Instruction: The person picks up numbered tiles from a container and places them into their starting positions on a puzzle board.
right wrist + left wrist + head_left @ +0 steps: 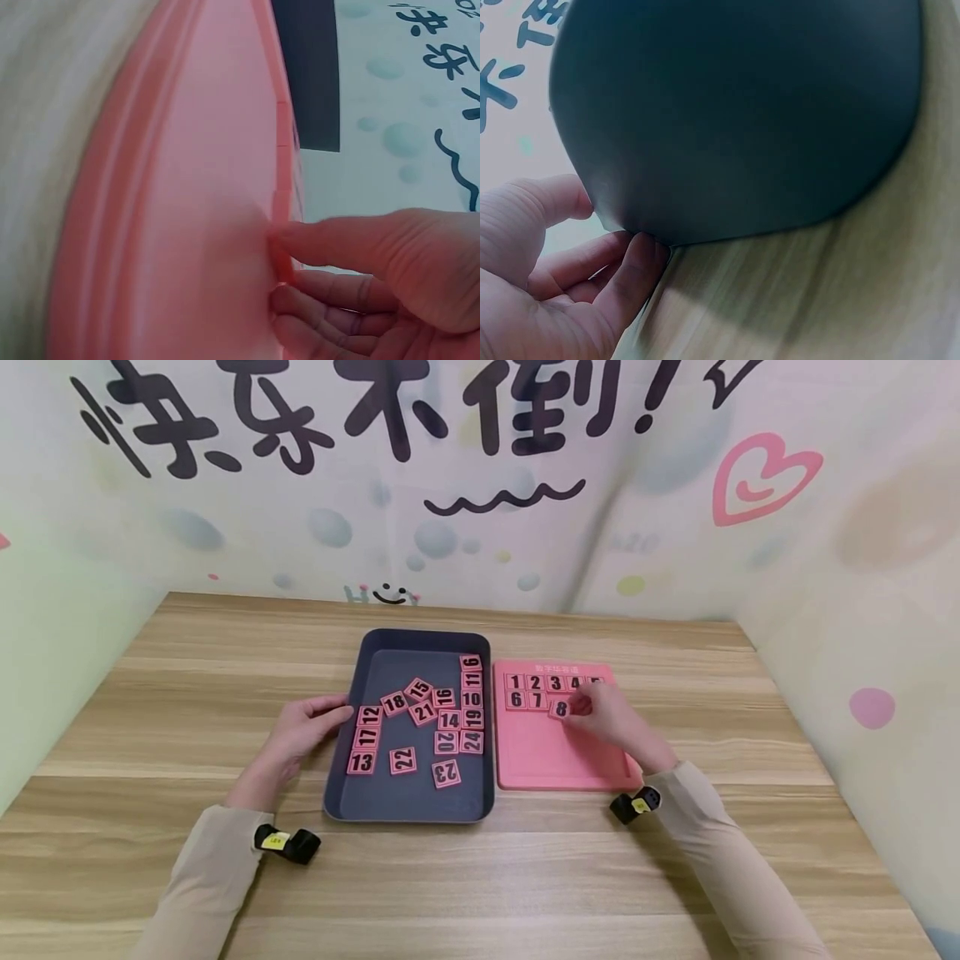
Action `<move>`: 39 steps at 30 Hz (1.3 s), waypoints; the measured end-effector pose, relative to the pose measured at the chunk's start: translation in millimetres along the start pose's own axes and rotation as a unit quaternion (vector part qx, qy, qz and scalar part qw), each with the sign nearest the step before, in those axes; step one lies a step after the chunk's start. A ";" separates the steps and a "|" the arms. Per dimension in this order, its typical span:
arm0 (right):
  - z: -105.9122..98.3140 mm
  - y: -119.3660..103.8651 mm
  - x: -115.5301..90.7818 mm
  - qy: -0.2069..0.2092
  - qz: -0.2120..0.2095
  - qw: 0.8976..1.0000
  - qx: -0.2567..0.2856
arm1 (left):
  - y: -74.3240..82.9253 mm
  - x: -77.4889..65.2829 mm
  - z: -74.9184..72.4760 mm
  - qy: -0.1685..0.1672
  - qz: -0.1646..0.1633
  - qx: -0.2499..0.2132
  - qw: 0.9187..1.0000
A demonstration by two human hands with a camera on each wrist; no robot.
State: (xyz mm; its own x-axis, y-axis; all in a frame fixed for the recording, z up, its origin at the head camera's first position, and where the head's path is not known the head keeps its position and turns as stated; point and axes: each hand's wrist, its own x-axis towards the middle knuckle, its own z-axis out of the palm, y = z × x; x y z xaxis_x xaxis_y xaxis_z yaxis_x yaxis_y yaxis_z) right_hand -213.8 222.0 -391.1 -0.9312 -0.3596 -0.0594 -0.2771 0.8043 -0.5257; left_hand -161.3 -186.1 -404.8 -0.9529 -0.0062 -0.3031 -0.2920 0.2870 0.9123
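My left hand (pixel 297 731) grips the left rim of a dark grey tray (pixel 408 806). In the left wrist view, thumb and fingers meet at the edge of that tray (pixel 742 127). Between thumb and fingers my right hand (pixel 603 718) pinches a pink number tile marked 8 (pixel 559 709). This tile is slightly tilted, just right of the 7 tile (pixel 537 700) on a pink board (pixel 547 760). Tiles 1 to 5 form the board's top row, with the 5 partly covered by the hand. In the right wrist view, fingertips hold the tile (pixel 281 259) over the board (pixel 217 172).
Loose number tiles lie in the tray, among them 22 (pixel 402 761), 23 (pixel 446 773) and 15 (pixel 418 689), some turned sideways or upside down. Tray and board stand side by side on a wooden table (pixel 480 893). A printed wall cloth (pixel 480 552) hangs behind the table.
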 end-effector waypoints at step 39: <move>11.8 -91.7 55.4 0.041 -0.090 0.994 0.046 | -2.3 0.9 0.3 0.008 0.006 0.000 1.000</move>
State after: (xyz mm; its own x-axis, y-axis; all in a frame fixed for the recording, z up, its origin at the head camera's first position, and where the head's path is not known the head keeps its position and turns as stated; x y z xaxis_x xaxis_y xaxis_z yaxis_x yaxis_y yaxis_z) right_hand -237.2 122.8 -356.1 -0.8854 -0.4517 0.1094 -0.4219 0.6824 -0.5969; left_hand -161.4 -186.5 -407.3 -0.9577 -0.0171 -0.2872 -0.2799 0.2863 0.9163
